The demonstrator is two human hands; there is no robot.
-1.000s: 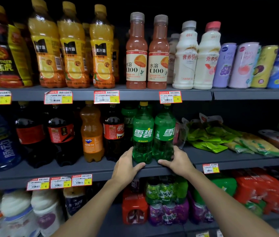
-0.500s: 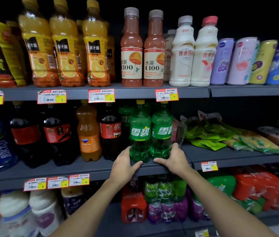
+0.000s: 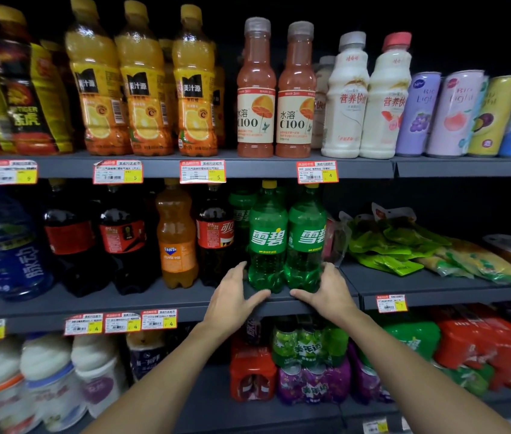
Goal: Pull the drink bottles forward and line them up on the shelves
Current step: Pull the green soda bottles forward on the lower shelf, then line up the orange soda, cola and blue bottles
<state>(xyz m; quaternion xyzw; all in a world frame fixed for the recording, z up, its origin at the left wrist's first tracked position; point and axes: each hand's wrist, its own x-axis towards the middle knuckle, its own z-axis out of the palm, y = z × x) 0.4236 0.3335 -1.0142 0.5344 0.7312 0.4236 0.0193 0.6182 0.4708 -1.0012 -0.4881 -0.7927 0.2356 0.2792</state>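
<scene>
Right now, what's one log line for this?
left hand: grips left Sprite | right hand: grips right Sprite | Sprites: upright, touching, near shelf front

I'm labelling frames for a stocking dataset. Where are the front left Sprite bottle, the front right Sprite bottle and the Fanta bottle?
front left Sprite bottle point(image 3: 267, 239): head view, on its green label.
front right Sprite bottle point(image 3: 306, 239): head view, on its green label.
Fanta bottle point(image 3: 175, 255): head view, on its label.
</scene>
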